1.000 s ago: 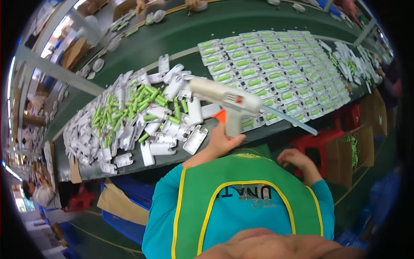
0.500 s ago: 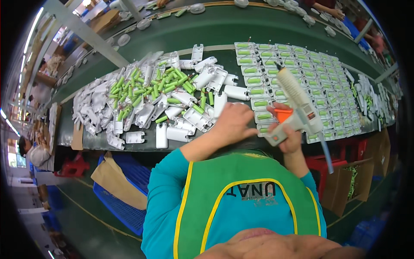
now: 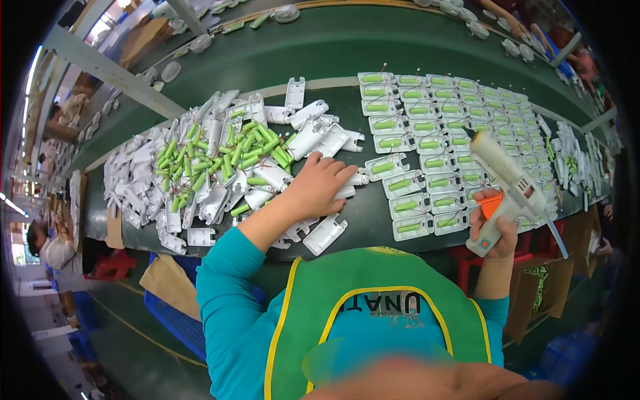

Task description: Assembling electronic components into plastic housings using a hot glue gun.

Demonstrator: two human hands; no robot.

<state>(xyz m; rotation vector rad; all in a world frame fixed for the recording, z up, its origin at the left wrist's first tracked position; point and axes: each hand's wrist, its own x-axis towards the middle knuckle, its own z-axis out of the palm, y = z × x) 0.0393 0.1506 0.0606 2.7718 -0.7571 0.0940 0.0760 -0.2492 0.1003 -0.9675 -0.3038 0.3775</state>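
Note:
In my right hand (image 3: pixel 495 230) is a white hot glue gun (image 3: pixel 512 175) with an orange trigger, its nozzle pointing up and left over rows of white plastic casings. Each casing (image 3: pixel 408 207) in those rows holds a green battery cell with thin wires. My left hand (image 3: pixel 317 187) reaches over the near right side of a heap of loose white casings, fingers spread and slightly bent. A white casing (image 3: pixel 347 192) shows partly from under its fingers. Near the wrist lies another casing (image 3: pixel 325 235), hollow side up. Loose green battery cells (image 3: pixel 250 150) top the heap.
A green conveyor belt (image 3: pixel 360 40) runs beyond the bench, with white parts along its far edge. Below the bench are a blue crate (image 3: pixel 175 323) with cardboard on it, a red stool (image 3: pixel 467 267) and a cardboard box (image 3: pixel 557 293). Other people work farther off.
My left hand has moved left from the filled rows to the loose casings. My right hand has carried the glue gun to the right. The view has shifted slightly.

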